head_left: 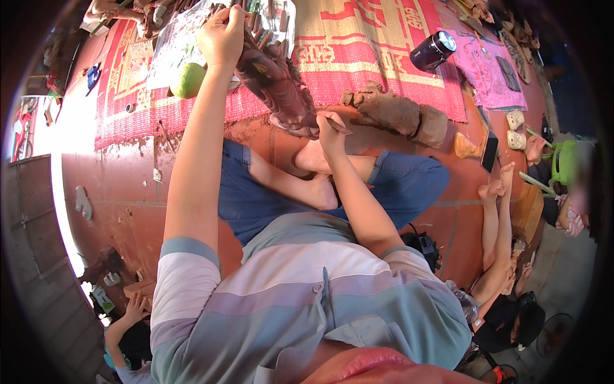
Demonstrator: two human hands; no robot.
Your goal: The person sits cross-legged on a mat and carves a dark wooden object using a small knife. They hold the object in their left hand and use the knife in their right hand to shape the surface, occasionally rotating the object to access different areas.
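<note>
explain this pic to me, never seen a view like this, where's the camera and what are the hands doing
There is no machine here. The camera sits on a person's head and looks down, so you see their striped shirt, crossed legs in blue jeans and both forearms. The wide lens bends straight edges.

The person sits on a red tiled floor. The left hand grips the top of a dark carved wooden figure that leans across the legs; the right hand presses against its lower end. Whether that hand holds a tool I cannot tell.

Beyond lie a red patterned mat, a green round fruit, a dark cylindrical container and rough wood pieces. Other people sit at the right and lower left.
</note>
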